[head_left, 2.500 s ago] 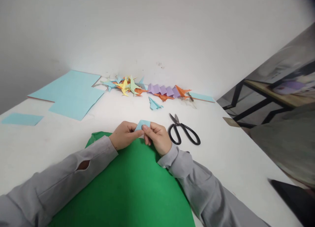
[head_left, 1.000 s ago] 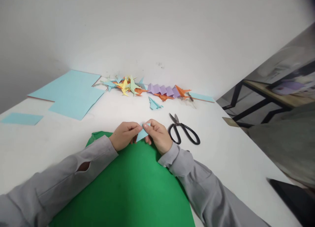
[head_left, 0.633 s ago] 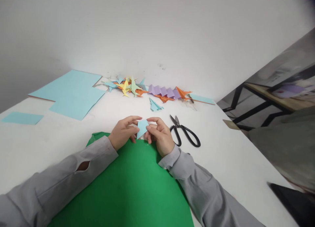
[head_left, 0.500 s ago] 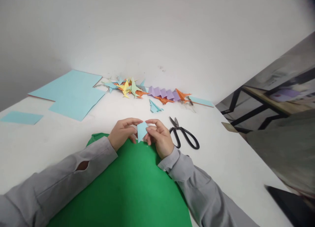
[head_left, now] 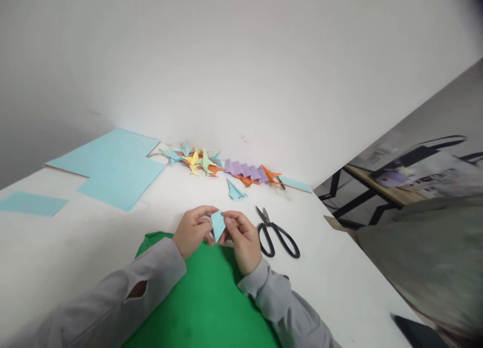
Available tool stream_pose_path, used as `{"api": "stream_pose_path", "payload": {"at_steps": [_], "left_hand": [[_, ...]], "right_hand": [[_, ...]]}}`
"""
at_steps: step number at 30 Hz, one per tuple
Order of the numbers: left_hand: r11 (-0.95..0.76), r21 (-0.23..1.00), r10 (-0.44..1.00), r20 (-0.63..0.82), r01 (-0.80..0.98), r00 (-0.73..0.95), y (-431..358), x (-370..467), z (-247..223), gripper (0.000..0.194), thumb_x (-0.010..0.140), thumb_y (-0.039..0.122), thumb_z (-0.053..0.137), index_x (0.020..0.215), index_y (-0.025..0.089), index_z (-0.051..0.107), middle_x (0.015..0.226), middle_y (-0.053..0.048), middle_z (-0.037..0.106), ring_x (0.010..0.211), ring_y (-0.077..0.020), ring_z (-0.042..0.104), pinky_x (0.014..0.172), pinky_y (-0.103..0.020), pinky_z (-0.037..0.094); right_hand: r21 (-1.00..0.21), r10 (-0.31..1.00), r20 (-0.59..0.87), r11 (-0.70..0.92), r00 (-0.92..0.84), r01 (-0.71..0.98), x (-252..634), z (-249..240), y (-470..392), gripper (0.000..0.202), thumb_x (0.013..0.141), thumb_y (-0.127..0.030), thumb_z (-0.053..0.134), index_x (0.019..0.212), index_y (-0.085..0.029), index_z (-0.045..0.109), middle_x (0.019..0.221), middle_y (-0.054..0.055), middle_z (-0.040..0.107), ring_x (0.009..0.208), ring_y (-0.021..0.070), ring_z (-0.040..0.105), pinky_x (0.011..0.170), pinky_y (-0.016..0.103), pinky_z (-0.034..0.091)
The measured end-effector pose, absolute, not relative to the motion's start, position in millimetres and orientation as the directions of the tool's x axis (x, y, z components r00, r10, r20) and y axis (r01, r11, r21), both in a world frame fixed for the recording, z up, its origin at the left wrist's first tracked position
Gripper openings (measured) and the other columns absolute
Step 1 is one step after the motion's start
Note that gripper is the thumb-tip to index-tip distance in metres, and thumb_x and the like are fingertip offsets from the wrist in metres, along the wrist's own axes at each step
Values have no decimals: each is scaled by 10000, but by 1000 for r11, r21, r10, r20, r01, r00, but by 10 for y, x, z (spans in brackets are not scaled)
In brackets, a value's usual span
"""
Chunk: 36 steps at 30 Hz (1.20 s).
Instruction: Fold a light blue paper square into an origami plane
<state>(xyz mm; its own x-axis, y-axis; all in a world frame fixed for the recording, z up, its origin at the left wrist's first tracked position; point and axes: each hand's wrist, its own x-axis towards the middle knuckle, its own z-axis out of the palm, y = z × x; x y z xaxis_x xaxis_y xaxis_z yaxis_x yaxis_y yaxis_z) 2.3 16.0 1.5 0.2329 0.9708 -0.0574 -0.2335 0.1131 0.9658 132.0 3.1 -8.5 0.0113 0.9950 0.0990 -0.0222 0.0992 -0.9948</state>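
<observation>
Between my two hands is a small folded piece of light blue paper, kite-shaped with its point downward. My left hand pinches its left edge between thumb and fingers. On the other side, my right hand grips the right edge, thumb on the near face. Both hands are just above the table's front part, over the top of a green cloth that covers my front. Black-handled scissors lie partly spread on the table, right beside my right hand.
Large light blue sheets and a smaller blue piece lie at the left. Along the wall are folded paper figures, a purple pleated strip and a blue folded figure. A dark flat object sits at the right edge.
The view has tilted up, so everything on the table appears lower. Both hands still hold the blue paper, which now looks narrower, with its point turned more straight down.
</observation>
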Motion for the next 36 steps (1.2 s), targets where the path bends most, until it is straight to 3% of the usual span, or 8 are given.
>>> {"api": "stream_pose_path", "payload": {"at_steps": [3,9,20,28,34,36], "left_hand": [[130,950,980,-79,-284,185,195,-1,9,312,575,144,510,877,101,575,736,-21,611,409,-105,555,408,-262,469],[153,954,972,-99,-259,212,228,-35,-7,277,601,167,523,866,107,574,527,13,597,409,-124,554,453,-264,473],[120,982,981,-94,-148,172,224,-49,-9,229,637,288,644,803,140,589,463,42,571,376,-100,514,407,-219,419],[94,991,987,-80,-97,139,213,-48,-34,268,612,322,684,770,129,586,441,36,566,367,-98,500,393,-218,414],[65,990,991,-49,-125,122,207,-48,4,405,662,316,636,1037,171,585,551,53,566,403,-77,493,381,-199,398],[85,991,987,-69,-101,147,199,-47,28,346,675,308,608,984,154,623,499,49,545,395,-83,490,395,-207,402]], "right_hand": [[-989,989,142,143,39,-37,1230,-61,55,221,776,-358,512,850,-156,564,461,-35,556,404,111,505,449,231,404],[-977,994,-20,-41,-103,-207,1295,-159,89,267,768,-344,477,942,-157,555,446,-17,583,389,127,514,428,227,365],[-972,986,6,-33,-169,-231,1302,-83,98,218,689,-252,519,891,-170,533,488,-44,562,382,104,506,401,210,339],[-981,996,16,-2,-90,-195,1267,-96,107,260,718,-390,576,830,-186,460,442,-77,511,345,94,482,361,192,315],[-983,997,10,-5,-82,-182,1263,-101,108,233,757,-372,529,878,-201,426,354,-101,479,293,92,432,348,177,312],[-985,998,13,4,-54,-172,1273,-92,103,230,753,-351,535,900,-207,434,355,-105,482,289,89,427,343,171,310]]}}
